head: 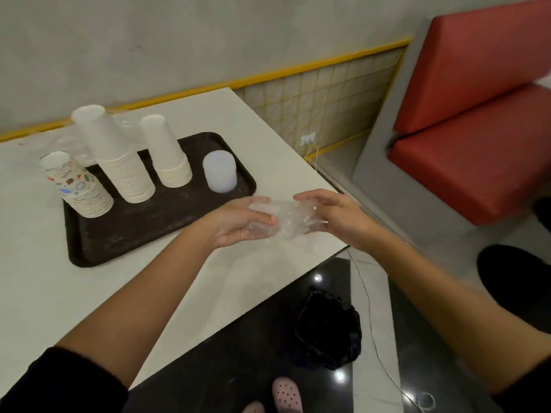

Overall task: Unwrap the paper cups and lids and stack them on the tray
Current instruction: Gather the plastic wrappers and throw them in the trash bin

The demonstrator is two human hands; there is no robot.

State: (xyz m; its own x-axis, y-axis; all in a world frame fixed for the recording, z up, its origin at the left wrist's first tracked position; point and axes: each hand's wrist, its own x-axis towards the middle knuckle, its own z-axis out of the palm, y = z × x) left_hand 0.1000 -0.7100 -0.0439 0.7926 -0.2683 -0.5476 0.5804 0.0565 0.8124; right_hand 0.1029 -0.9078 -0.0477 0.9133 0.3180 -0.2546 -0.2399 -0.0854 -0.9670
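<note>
A dark tray (125, 234) lies on the white table (44, 278). On it stand a stack of patterned paper cups (79, 186), a tall stack of white cups (119, 156), a shorter white stack (168, 153) and a stack of translucent lids (220, 172), all upside down. In front of the tray's right end, my left hand (238, 222) and my right hand (337, 216) both hold a crumpled piece of clear plastic wrap (287, 217) between them, just above the table.
More clear plastic wrap (71, 144) lies behind the tray near the wall. A red bench seat (465, 162) stands to the right. On the dark floor below the table edge sit a black bag (328, 332) and a white cable (372, 323).
</note>
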